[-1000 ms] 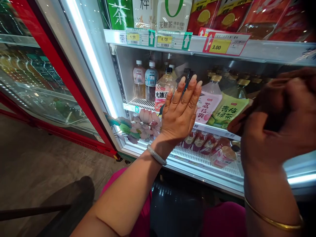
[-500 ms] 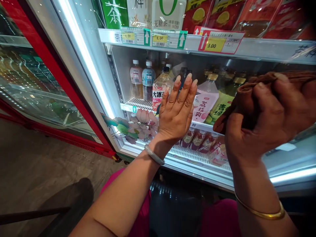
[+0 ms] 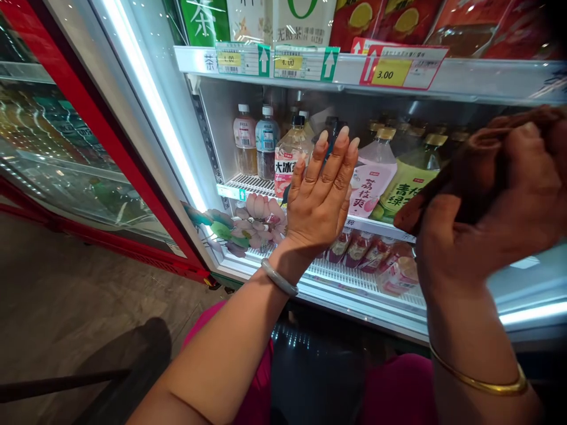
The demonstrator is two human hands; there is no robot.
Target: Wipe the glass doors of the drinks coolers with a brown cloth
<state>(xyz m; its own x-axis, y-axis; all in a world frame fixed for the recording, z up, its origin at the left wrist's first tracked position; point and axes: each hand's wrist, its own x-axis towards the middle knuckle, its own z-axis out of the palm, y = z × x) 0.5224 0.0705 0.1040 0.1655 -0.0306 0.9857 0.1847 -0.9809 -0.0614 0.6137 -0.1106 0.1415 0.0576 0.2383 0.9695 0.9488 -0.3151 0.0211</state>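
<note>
My left hand point(image 3: 318, 198) is flat with its fingers stretched out, resting against the glass door point(image 3: 283, 277) of a lit drinks cooler. A grey bangle circles that wrist. On the right, my right hand point(image 3: 491, 206) grips a folded brown cloth point(image 3: 482, 159), its fingers bent over the folds. The cloth is close to the glass; whether it touches is hard to tell. Beside my left hand, a flower decal point(image 3: 252, 224) sticks to the glass. Behind the glass, a bottle with a pink label point(image 3: 287, 168) is partly hidden by my left fingers.
Several bottles, among them a pink lychee drink point(image 3: 370, 177) and a green one point(image 3: 410, 183), stand on the middle shelf. Price tags line the upper shelf edge point(image 3: 345, 79). To the left is a red-framed cooler point(image 3: 146, 195). Below lies the grey floor point(image 3: 88, 301).
My right hand has moved a little to the right with the cloth. My left hand stays at the same spot on the glass, and the view has shifted slightly.
</note>
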